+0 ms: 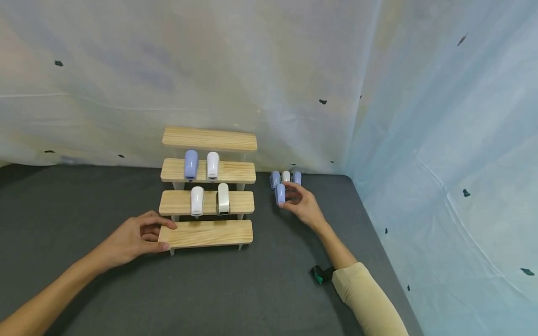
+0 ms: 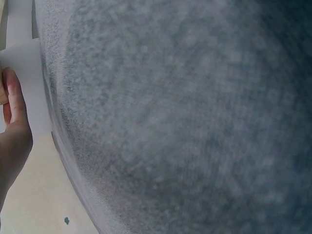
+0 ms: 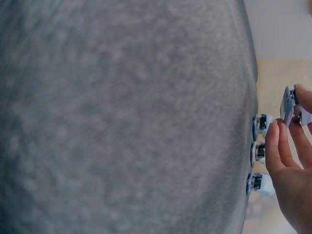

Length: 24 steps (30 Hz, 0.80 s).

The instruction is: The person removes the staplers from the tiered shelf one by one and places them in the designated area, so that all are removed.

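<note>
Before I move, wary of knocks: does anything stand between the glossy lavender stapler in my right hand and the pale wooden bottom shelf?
Nothing visible; only dark grey tabletop separates the stapler and shelf. Your left hand holds the shelf's left end.

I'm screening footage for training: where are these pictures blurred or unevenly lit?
Head: wooden stand and staplers fairly sharp, soft shadow beside the right forearm. Left wrist: gray cloth blurred, darker toward the right. Right wrist: cloth blurred too, darkest at left; right hand and its stapler look clearer.
</note>
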{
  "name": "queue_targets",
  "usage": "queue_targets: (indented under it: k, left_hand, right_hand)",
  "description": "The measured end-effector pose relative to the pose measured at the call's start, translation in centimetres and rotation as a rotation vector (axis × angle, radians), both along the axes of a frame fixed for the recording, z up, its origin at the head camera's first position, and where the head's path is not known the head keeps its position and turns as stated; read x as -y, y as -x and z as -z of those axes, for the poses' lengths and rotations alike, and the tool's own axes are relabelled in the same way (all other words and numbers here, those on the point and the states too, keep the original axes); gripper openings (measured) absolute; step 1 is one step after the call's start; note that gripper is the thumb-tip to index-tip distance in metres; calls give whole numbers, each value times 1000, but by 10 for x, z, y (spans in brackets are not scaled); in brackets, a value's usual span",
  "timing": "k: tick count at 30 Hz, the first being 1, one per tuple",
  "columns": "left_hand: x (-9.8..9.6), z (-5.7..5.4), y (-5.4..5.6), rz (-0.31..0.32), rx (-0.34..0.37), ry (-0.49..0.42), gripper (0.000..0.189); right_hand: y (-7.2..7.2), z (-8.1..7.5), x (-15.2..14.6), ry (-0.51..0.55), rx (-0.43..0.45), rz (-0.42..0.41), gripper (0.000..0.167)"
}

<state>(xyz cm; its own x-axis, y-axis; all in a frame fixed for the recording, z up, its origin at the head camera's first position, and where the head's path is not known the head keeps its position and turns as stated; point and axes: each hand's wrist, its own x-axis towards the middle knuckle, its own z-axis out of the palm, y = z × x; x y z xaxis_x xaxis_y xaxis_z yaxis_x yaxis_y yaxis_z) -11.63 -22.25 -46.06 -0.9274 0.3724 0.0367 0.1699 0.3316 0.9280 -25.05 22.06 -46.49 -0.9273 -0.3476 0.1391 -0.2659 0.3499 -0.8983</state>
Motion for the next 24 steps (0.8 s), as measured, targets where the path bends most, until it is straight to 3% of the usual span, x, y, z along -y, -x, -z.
queue_targets:
  k: [5,12,15,18,24]
  left_hand:
    - [1,2,0,13,3,-16,39]
    - [0,3,1,27,2,-35,39]
    - [0,3,2,29,0,-36,39]
    - [0,3,1,24,6,-38,39]
    - [1,0,0,17,6,-34,39]
  right_hand:
    - [2,4,-1,-24,18,0,63]
    - [-11,-22,6,-26,60,-20,62]
    - [-13,-22,6,-40,57,-21,62]
    - [-12,-21,6,-65,57,-20,62]
    - [2,4,1,-104,43,-7,63]
